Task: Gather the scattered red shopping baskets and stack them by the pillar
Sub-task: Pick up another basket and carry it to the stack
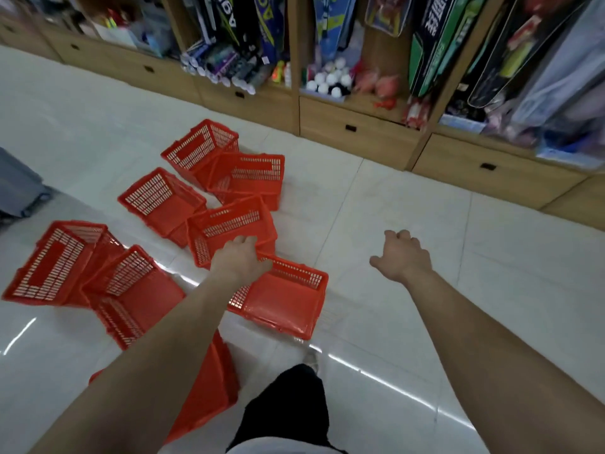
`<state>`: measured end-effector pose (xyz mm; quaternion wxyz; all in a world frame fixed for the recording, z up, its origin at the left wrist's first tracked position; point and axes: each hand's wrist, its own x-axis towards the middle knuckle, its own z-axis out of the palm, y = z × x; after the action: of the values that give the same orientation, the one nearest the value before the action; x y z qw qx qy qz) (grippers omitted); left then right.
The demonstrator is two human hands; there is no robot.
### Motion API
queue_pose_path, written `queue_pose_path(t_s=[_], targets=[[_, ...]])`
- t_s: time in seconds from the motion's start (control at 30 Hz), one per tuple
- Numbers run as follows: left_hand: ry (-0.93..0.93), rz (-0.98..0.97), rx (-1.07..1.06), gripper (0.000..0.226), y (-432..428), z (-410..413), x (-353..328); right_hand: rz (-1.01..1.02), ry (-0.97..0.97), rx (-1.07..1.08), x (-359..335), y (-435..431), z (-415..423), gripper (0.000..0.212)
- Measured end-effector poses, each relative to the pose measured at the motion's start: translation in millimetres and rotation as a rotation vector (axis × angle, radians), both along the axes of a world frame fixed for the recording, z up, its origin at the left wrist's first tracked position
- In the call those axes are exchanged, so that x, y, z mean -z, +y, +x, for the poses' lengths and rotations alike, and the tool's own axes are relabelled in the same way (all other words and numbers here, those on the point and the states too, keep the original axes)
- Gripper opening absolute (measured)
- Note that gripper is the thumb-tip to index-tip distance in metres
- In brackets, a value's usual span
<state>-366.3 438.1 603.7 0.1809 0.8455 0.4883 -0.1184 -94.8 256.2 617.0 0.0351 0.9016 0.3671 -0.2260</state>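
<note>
Baskets (160, 201) — red, at least eight in view, loose on the white floor (409, 208), tipped at odd angles, several touching.

Landmark is the near basket (284, 306): open side up, just ahead of the person's dark-trousered leg (288, 404).

- Left hand (240, 258): on the near basket's far-left corner, fingers curled over the rim, thumb lying along it. It reads as a grip. That corner touches a second basket (229, 224), so I can't rule out the fingers catching that rim too.
- Right hand (401, 257): well to the right of the near basket, over bare floor, palm down, fingers loosely curled, holding nothing.
- Second basket: tilted, just beyond the near basket.
- Further beyond it: three more, two of them touching each other.
- Well left of the near basket: a pair pressed together, slotted sides up.
- Closer than the near basket and to its left: one more, mostly hidden under the left forearm — orientation unclear.
- Shelving (360, 126): wooden, drawers along the bottom, beyond the near basket, holding racket bags and balls (330, 80).
</note>
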Motion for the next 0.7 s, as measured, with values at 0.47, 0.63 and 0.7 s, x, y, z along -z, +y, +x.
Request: queue_pose_path(t_s=[0.47, 0.63, 0.7], targets=[[-0.069, -0.087, -0.233, 0.074, 226.8, 181.8, 10.3, -0.055, -0.059, -0.259, -30.9, 273.1, 202.0, 0.071], [-0.078, -0.100, -0.318, 0.067, 289.8, 218.9, 12.7, -0.034, -0.042, -0.338, -34.9, 372.0, 253.2, 0.073], [-0.089, -0.103, -0.370, 0.067, 315.0, 228.7, 16.4, -0.051, -0.040, -0.393, -27.2, 410.3, 269.4, 0.073]])
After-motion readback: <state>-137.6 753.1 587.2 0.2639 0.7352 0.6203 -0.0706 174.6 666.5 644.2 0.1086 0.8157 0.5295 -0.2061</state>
